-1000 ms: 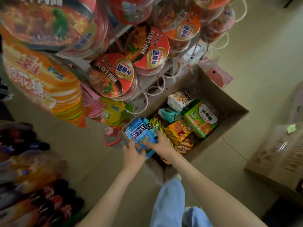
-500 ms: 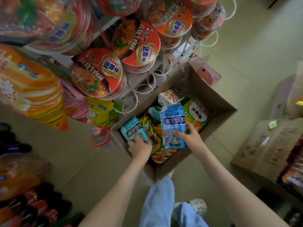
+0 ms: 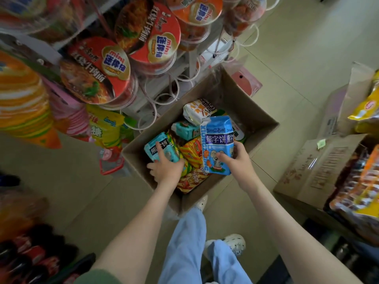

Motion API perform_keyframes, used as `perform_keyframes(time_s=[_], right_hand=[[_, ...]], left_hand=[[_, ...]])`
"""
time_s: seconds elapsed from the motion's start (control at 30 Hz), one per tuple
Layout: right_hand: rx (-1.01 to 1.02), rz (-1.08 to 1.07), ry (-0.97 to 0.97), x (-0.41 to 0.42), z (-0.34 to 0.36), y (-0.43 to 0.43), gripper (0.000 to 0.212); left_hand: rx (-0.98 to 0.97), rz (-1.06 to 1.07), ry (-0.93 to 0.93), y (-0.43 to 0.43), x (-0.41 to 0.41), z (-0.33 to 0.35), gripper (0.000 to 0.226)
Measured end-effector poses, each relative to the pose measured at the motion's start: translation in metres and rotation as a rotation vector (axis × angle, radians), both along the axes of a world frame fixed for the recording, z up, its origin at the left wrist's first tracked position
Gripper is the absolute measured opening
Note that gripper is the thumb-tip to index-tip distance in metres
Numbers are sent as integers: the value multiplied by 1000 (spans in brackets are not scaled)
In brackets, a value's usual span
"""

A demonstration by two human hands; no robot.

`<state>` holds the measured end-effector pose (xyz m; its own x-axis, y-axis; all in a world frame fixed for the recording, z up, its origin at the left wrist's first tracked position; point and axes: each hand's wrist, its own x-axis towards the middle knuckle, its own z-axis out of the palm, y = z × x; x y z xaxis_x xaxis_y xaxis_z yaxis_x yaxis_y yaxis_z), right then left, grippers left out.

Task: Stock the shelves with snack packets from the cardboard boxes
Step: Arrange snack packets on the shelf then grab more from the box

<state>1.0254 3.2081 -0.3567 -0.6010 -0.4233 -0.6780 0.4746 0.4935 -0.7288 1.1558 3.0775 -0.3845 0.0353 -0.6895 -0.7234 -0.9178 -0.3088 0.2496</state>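
Noodle cups cropped at top edge, orange packets at left blurred, bottles lower left blurred, teal packet partly under left hand, cardboard box contents behind blue packet hidden, yellow packet cut by right edge.

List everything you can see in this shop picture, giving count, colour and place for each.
open cardboard box: one, brown, floor centre
blue biscuit packet: one, blue, held above the box
teal biscuit packet: one, teal, box's near-left corner
striped snack packets: a few, yellow-red, box middle
white packet: one, white-orange, box's far side
mini noodle cups: several, red lids, upper left
closed cardboard box: one, brown, floor right
hands: two, bare; left hand grips the teal packet, right hand holds the blue packet
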Motion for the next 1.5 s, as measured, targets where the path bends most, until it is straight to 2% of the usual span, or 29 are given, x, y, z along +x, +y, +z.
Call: perform_keyframes(time_s=[0.1,0.33,0.47,0.53,0.67,0.83,0.93,1.07,1.27,1.5], right_hand=[[-27,-59,64,-6,25,11,45],[-137,-201,273,-40,121,76,48],[-201,-284,495,-57,196,150,72],[-168,-264,668,-61,237,199,81],[8,-225,1059,-63,309,311,68],[119,-326,1200,-41,392,451,52],[188,-490,1262,-16,430,523,48],[181,-772,1308,17,458,604,42],[218,-1100,1279,36,475,694,51],[775,-1221,1188,8,468,777,72]], left_hand=[[-1,-37,232,18,-10,39,93],[-188,-390,625,75,-62,141,92],[-269,-570,831,130,-108,208,90],[-287,-647,948,171,-130,244,89],[-197,-776,1195,267,-158,309,83],[-63,-946,1453,400,-182,382,78],[-13,-1096,1533,476,-192,414,79],[114,-1249,1612,559,-200,443,77],[295,-1445,1706,648,-217,470,75],[575,-1593,1660,719,-262,487,70]])
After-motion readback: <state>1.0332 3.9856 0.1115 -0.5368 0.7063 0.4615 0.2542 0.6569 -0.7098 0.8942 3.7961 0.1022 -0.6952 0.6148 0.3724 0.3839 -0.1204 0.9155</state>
